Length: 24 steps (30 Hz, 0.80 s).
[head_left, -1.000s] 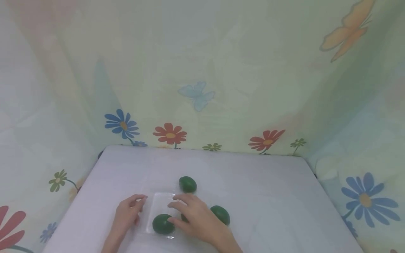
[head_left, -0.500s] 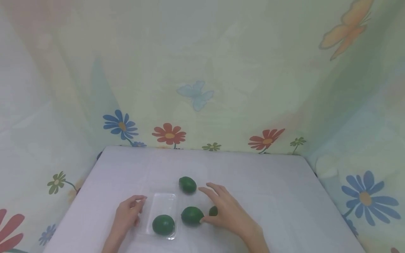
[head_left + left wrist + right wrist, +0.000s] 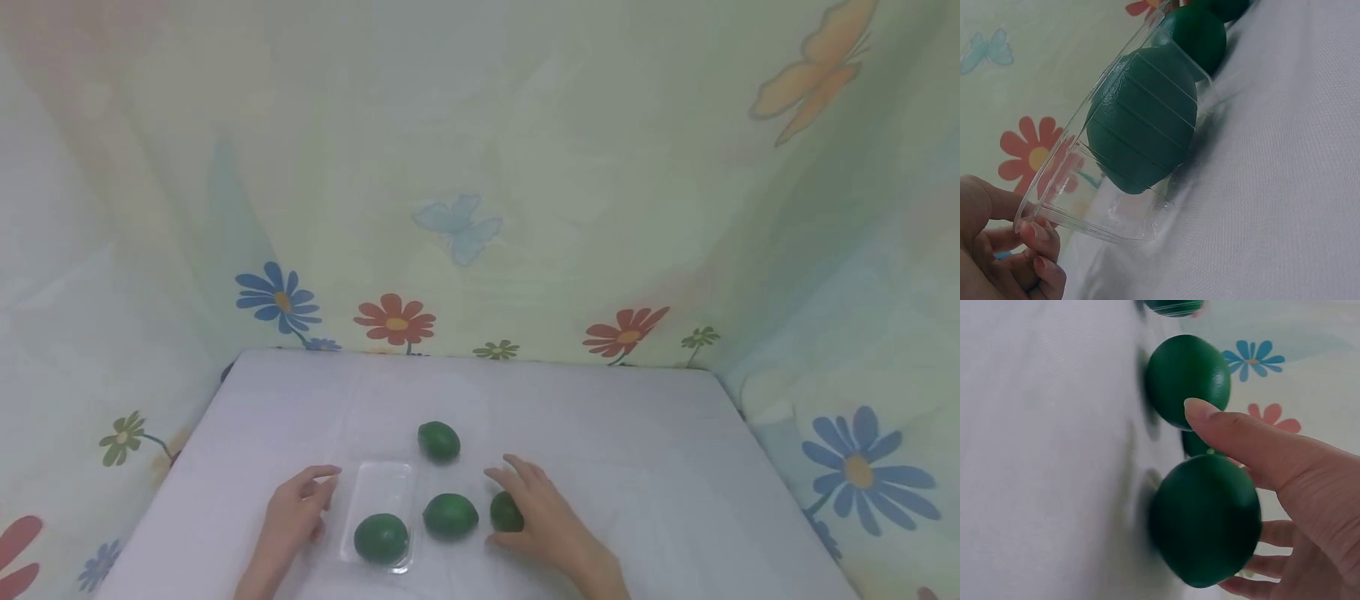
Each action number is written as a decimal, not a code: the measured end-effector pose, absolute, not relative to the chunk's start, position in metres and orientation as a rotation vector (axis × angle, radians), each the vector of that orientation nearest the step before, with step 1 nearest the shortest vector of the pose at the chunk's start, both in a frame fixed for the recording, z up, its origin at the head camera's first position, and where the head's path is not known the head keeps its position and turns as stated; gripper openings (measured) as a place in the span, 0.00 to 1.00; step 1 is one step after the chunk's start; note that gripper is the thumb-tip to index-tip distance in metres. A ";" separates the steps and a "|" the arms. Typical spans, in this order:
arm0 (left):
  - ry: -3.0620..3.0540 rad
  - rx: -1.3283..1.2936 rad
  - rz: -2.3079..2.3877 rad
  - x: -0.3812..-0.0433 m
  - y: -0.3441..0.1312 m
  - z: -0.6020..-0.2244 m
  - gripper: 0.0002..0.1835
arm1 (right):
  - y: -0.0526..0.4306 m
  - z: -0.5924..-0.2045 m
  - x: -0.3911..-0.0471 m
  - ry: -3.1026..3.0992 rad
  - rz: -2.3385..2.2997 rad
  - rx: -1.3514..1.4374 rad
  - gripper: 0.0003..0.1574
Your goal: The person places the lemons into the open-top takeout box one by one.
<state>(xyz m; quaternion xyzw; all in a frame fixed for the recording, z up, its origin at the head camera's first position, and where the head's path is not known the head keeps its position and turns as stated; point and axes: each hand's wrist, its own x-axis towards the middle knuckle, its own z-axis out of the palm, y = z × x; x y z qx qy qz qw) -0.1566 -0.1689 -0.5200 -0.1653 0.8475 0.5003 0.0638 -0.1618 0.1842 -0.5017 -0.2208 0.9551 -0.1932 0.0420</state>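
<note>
Clear plastic forms the tray in my feed, with one green lime lying in its near end on a white-covered table. From my remote seat I count three more limes outside it: the middle lime just to its right, the outer lime farther right, and the far lime off beyond its far right corner. At the tray's left side, the left hand pinches the rim between thumb and curled fingers, as the wrist view shows me. The right hand, well right of the tray, has its thumb and fingers spread about the outer lime; whether they touch it, I cannot tell. I judge that round, smooth fruit the chief risk: a one-sided push could send it rolling away from the tray. In the right wrist view the thumb overlaps the middle lime, and a low sweep could knock that one against the tray. A hard pull on the thin rim could tip the tray and roll its contents.
</note>
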 end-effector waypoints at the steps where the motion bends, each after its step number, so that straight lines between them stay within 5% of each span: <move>1: 2.564 -0.498 1.509 -0.156 -0.169 -0.519 0.20 | 0.184 -0.505 -0.162 2.925 -0.592 -0.678 0.53; 9: 2.548 -0.502 1.521 -0.156 -0.168 -0.518 0.21 | 0.183 -0.519 -0.165 2.927 -0.562 -0.647 0.50; 19: 2.485 -0.499 1.581 -0.156 -0.167 -0.519 0.21 | 0.178 -0.543 -0.161 3.066 -0.600 -0.686 0.25; 24: 2.486 -0.495 1.586 -0.156 -0.167 -0.519 0.21 | 0.174 -0.550 -0.160 3.119 -0.672 -0.655 0.20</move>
